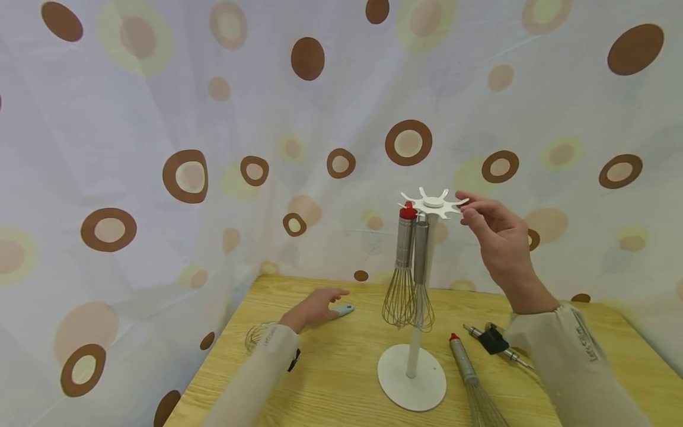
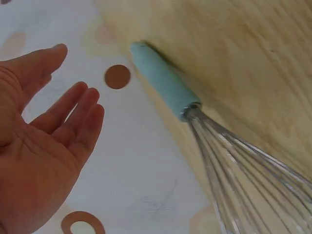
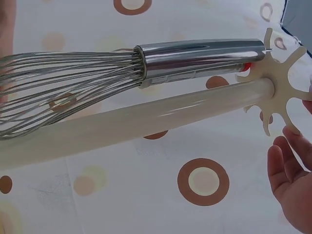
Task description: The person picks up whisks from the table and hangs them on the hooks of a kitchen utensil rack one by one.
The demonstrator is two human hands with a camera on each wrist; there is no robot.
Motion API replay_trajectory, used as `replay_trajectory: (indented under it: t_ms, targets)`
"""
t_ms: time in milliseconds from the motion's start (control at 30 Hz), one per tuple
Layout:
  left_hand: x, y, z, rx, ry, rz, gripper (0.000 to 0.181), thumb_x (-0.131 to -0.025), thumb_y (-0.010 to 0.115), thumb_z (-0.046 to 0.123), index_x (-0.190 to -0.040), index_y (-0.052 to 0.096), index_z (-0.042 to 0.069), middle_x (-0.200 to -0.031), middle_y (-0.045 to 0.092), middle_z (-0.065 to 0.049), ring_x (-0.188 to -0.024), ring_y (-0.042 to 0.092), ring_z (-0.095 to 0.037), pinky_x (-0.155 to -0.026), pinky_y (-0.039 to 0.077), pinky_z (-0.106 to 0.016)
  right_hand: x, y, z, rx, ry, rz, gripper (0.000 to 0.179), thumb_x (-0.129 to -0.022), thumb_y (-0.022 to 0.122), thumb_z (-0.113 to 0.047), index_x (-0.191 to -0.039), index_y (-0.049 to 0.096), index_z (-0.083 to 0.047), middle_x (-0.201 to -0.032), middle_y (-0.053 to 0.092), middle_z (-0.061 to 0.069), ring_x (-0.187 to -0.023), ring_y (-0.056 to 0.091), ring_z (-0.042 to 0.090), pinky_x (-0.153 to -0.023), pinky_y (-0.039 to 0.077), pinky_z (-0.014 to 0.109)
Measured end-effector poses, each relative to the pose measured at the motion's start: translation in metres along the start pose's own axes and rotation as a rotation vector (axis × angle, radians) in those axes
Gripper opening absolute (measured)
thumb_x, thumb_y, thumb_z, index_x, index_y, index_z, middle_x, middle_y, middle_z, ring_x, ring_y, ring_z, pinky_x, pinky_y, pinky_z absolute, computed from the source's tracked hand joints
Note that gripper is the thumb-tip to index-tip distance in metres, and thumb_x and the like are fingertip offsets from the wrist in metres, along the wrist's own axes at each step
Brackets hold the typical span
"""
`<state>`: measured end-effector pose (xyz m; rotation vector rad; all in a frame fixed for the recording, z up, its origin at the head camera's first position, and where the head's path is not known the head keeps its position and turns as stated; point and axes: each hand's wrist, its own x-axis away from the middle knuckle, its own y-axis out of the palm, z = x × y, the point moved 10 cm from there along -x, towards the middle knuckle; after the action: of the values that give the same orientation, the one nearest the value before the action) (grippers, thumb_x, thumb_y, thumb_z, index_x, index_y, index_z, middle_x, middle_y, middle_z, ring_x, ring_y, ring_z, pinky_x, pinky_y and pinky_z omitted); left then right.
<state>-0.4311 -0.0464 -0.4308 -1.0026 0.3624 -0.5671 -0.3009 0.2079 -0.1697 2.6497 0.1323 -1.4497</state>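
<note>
A white stand (image 1: 413, 356) with a round base rises to a star-shaped top (image 1: 433, 204) of curved hooks. My right hand (image 1: 498, 237) is at its right side, with thumb and fingertips pinching a hook's end. From the left hooks hang two whisks, a red-topped whisk (image 1: 405, 243) and a plain steel whisk (image 1: 421, 255); their wires overlap. Low over the table, my left hand (image 1: 315, 306) has its fingers loosely extended and holds nothing. Beside it lies a whisk with a light blue handle (image 2: 163, 80); the left hand and sleeve cover part of it in the head view.
Right of the base, a steel whisk with a red tip (image 1: 466, 370) lies on the wooden table (image 1: 331, 379). Behind it are a slim metal utensil (image 1: 514, 356) and a black piece (image 1: 493, 340), partly hidden by my right sleeve. A spotted curtain (image 1: 341, 112) hangs around the table.
</note>
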Motion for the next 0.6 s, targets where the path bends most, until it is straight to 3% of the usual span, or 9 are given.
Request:
replay_trajectory:
  t_ms: [133,267,467,600]
  targets:
    - [-0.003,0.016,-0.026,-0.161,-0.061,0.015,0.049,-0.092,0.061,0.009,-0.139,0.047,0.008,-0.136,0.049,-0.014,-0.124,0.045,-0.033,-0.099,0.039,-0.045,0.000,-0.002,0.002,0.018,0.015,0.019,0.012,-0.094,0.052,0.005,-0.098,0.060,0.013,-0.122,0.062,0.012,-0.108,0.057,0.021,-0.083,0.046,0.023]
    - [-0.004,0.024,-0.047,-0.222,-0.134,0.041,0.051,-0.090,0.062,0.005,-0.139,0.048,0.010,-0.134,0.051,-0.014,-0.125,0.044,-0.034,-0.099,0.039,-0.047,0.000,-0.003,0.003,0.012,0.023,0.023,0.012,-0.095,0.051,0.005,-0.098,0.059,0.013,-0.123,0.062,0.012,-0.109,0.057,0.021,-0.083,0.046,0.023]
    - [-0.004,0.031,-0.058,-0.218,-0.170,0.073,0.053,-0.089,0.052,-0.006,-0.139,0.047,0.011,-0.132,0.052,-0.016,-0.122,0.047,-0.035,-0.099,0.039,-0.047,-0.002,-0.004,0.005,0.066,0.034,0.017,0.018,-0.096,0.050,0.000,-0.100,0.054,0.017,-0.125,0.060,0.012,-0.112,0.056,0.021,-0.083,0.047,0.024]
    - [0.000,0.037,-0.057,-0.166,-0.192,0.070,0.052,-0.092,0.046,-0.009,-0.139,0.049,0.012,-0.129,0.054,-0.017,-0.120,0.048,-0.035,-0.098,0.039,-0.048,-0.002,-0.003,0.008,0.022,0.037,-0.003,0.016,-0.097,0.047,-0.001,-0.099,0.055,0.014,-0.125,0.060,0.013,-0.113,0.055,0.022,-0.083,0.047,0.025]
